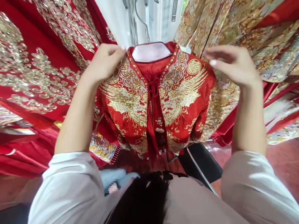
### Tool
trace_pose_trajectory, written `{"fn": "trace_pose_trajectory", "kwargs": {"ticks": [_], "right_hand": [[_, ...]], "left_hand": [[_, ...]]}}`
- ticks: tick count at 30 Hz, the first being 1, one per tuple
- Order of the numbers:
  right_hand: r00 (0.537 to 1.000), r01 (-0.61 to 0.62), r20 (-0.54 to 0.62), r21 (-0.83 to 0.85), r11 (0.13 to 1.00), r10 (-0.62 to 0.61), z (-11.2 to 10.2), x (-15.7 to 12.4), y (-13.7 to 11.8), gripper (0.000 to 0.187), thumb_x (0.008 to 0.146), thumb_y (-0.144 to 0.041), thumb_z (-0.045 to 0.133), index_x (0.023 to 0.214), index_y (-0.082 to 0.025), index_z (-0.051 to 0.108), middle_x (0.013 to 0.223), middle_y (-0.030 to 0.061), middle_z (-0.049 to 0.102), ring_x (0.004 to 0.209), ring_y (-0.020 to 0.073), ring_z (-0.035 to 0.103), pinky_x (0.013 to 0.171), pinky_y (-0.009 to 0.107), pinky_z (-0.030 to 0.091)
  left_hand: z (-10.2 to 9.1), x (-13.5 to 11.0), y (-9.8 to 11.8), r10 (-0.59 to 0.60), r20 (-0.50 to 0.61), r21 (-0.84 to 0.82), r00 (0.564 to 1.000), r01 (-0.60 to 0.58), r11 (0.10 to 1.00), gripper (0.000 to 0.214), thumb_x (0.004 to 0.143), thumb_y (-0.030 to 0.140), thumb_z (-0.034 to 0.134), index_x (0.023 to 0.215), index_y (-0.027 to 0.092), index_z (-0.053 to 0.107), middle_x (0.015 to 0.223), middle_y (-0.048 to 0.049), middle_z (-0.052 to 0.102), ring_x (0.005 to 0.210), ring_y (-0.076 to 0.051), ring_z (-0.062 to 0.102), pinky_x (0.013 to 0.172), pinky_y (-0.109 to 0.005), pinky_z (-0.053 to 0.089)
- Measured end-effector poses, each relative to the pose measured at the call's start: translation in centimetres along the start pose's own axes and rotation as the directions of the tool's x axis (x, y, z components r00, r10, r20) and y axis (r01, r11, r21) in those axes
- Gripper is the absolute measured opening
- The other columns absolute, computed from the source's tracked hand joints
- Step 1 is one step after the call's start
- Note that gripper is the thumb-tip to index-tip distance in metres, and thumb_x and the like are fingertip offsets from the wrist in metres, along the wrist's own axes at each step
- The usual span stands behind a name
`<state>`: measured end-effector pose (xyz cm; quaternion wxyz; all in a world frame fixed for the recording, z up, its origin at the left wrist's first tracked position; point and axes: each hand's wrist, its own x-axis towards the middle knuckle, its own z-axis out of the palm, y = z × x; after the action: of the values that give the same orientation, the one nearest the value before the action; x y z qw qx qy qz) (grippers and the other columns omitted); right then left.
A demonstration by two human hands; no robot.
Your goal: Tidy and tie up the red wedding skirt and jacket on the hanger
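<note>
A red jacket (182, 102) with gold embroidered wings hangs in front of me on a padded hanger (151, 51) with a metal hook (141, 20). My left hand (105, 62) is closed, pinching the jacket's left shoulder by the collar. My right hand (230, 63) hovers at the jacket's right shoulder with fingers bent and close together, touching or just above the fabric; whether it grips cloth is unclear. Both forearms are bare below pushed-up pale sleeves.
More red and gold embroidered garments (35, 77) hang at the left, and gold-patterned ones (257, 37) hang at the right. A dark object (203, 161) lies on the reddish floor (285, 161) below the jacket. White panels (116, 18) stand behind.
</note>
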<state>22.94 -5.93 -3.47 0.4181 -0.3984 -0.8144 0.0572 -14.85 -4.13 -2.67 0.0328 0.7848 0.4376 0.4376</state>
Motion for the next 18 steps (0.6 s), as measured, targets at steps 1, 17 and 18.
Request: {"fn": "trace_pose_trajectory", "kwargs": {"ticks": [1, 17, 18], "right_hand": [[0.997, 0.069, 0.050, -0.041, 0.997, -0.067, 0.7, 1.9, -0.9, 0.050, 0.084, -0.040, 0.060, 0.125, -0.011, 0.056, 0.122, 0.0108, 0.060, 0.106, 0.0132, 0.058, 0.093, 0.028, 0.044], [0.857, -0.105, 0.514, 0.122, 0.987, 0.028, 2.3, 6.5, -2.7, 0.028, 0.081, -0.031, 0.056, 0.066, -0.007, 0.050, 0.058, -0.0116, 0.044, 0.054, -0.0051, 0.037, 0.054, 0.003, 0.030], [0.811, -0.204, 0.579, 0.153, 0.967, 0.080, 1.8, 5.7, -1.4, 0.023, 0.079, -0.028, 0.058, 0.073, -0.007, 0.055, 0.063, -0.0109, 0.053, 0.056, -0.0045, 0.042, 0.058, 0.006, 0.036]], "left_hand": [[0.3, 0.5, 0.6, -0.022, 0.043, 0.003, 0.999, 0.022, 1.000, 0.048, 0.091, 0.045, 0.043, 0.054, 0.016, 0.031, 0.059, 0.0047, 0.022, 0.065, -0.009, 0.050, 0.086, -0.048, 0.045], [-3.0, -0.3, -0.6, 0.012, 0.275, 0.062, 0.961, -0.031, 0.998, 0.055, 0.083, 0.054, 0.035, 0.067, 0.002, 0.042, 0.075, 0.0043, 0.042, 0.106, -0.029, 0.055, 0.084, -0.061, 0.029], [-3.3, -1.1, -1.2, 0.008, 0.339, 0.039, 0.941, -0.023, 0.999, 0.059, 0.082, 0.053, 0.036, 0.081, -0.004, 0.049, 0.082, 0.0024, 0.048, 0.105, -0.027, 0.054, 0.081, -0.058, 0.031]]}}
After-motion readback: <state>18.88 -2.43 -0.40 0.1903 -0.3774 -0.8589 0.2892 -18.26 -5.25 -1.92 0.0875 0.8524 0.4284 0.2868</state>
